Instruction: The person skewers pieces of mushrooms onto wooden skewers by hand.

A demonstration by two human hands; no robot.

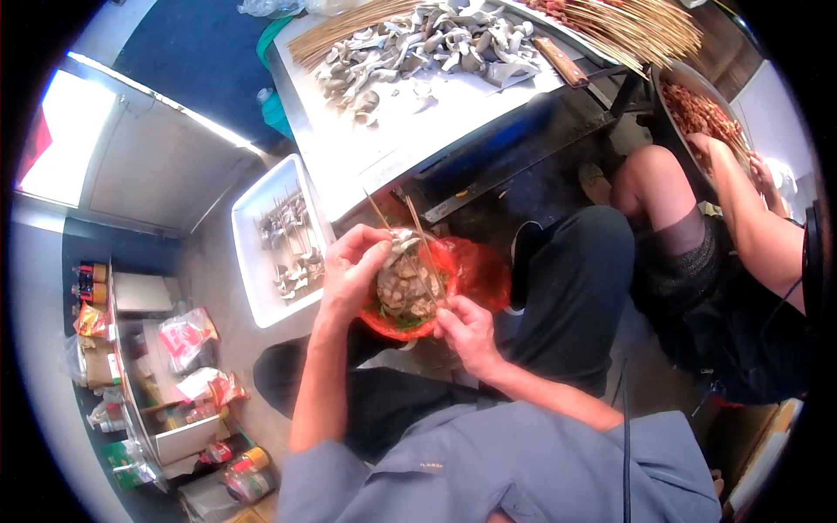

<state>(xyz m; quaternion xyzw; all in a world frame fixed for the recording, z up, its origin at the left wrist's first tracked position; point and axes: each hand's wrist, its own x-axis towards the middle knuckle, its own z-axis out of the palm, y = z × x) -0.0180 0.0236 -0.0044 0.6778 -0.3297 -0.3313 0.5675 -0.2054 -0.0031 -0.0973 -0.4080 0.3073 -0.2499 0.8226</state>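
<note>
Head view: above red bag [484, 272], apparently pinching pale piece [404, 235] in left hand [347, 272], thin sticks [425, 248] in right hand [468, 333], fingertips nearly closed; likely mid-threading, calling for steady alignment.

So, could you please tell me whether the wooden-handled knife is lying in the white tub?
No, the knife lies on the table beside the grey mushrooms.

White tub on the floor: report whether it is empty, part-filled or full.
Part-filled. Skewered grey pieces lie inside the white tub, but its bare bottom shows around them, most plainly at the far end.
</note>
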